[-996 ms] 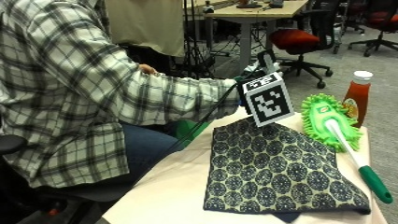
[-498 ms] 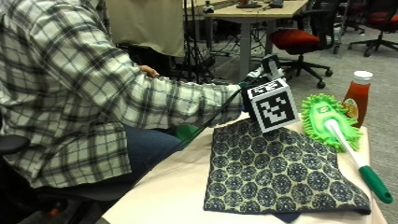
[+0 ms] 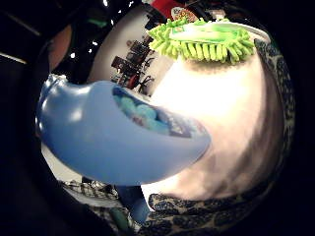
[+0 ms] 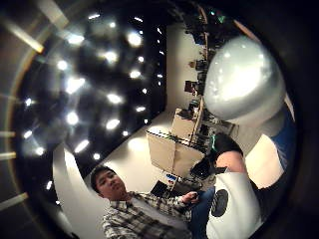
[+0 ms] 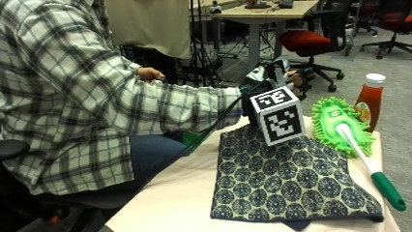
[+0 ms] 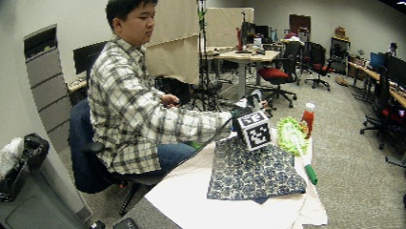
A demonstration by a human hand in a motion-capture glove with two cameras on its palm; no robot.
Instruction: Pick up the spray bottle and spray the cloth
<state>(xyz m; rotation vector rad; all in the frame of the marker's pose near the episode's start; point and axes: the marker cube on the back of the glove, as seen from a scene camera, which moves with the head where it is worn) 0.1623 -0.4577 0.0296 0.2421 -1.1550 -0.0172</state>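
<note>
Raised slightly since a second ago, the gloved right hand [image 5: 273, 79] grips the blue spray bottle [image 3: 118, 135] above the far edge of the patterned cloth [image 5: 286, 181], beside the green duster [image 5: 341, 126]; spraying appears imminent.

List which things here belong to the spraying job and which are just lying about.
Job:
- spray bottle, blue, close against the palm of the gloved right hand
- cloth, dark patterned, spread flat on the table

Lying about:
- green duster, lying beside the cloth, its handle over the cloth's edge
- ketchup bottle, upright behind the duster
</note>
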